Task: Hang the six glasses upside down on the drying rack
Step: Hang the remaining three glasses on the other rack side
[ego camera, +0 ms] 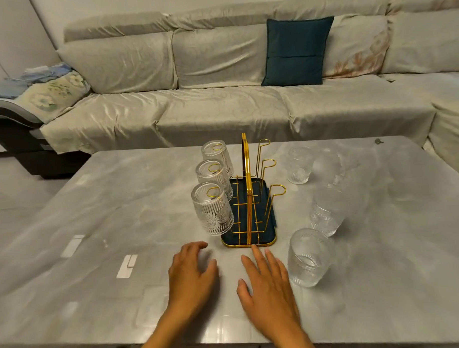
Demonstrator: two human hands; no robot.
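A gold wire drying rack [248, 199] with a dark tray stands mid-table. Three ribbed clear glasses hang upside down on its left prongs: near [212, 209], middle [213, 175], far [217, 154]. The three right prongs [272, 195] are bare. Right of the rack stand three upright glasses: near [308, 257], middle [327, 213], far [299, 165]. My left hand [191, 276] and my right hand [266, 282] hover over the table just in front of the rack, fingers spread, holding nothing. The right fingertips nearly reach the tray's front edge.
The grey marble-look table [121, 229] carries light reflections at the left. Behind it runs a long grey-covered sofa [221, 106] with a dark teal cushion [295, 51]. A small dark object [377, 141] lies at the table's far right corner.
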